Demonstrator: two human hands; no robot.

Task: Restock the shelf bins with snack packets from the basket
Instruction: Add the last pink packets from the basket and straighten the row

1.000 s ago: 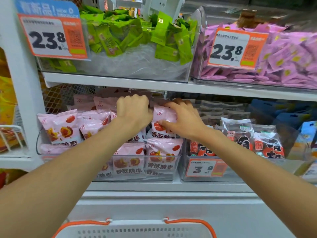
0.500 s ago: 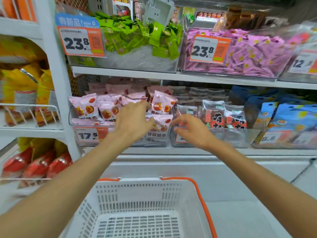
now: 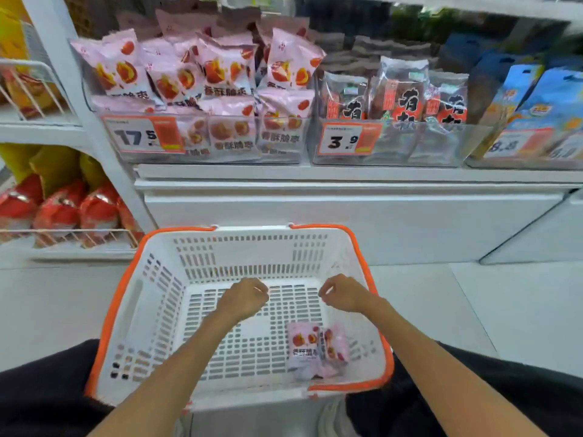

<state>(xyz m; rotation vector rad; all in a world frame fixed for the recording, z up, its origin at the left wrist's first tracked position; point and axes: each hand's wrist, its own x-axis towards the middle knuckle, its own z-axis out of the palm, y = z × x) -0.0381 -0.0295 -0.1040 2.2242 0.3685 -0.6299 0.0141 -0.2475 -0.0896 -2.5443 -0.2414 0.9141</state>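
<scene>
Far across the scene, a white shelf (image 3: 347,175) of smooth board carrying clear, hard-walled bins (image 3: 202,143) heaped with glossy, pillow-shaped pink snack packets (image 3: 227,70). Nearer, a white slotted plastic basket (image 3: 202,266) rimmed in orange, with two crinkly pink packets (image 3: 315,345) lying near its right wall. Above its perforated floor, left hand (image 3: 244,299) and right hand (image 3: 342,293), both loosely curled, gripping nothing.

Above the left hand (image 3: 244,298), an orange price tag (image 3: 143,135) reads 17.5 on the clear bin (image 3: 202,152) — pink packets (image 3: 233,70) say 香酥脆枣. Above the right hand (image 3: 345,293), another tag (image 3: 348,138) reads 3.9.
</scene>
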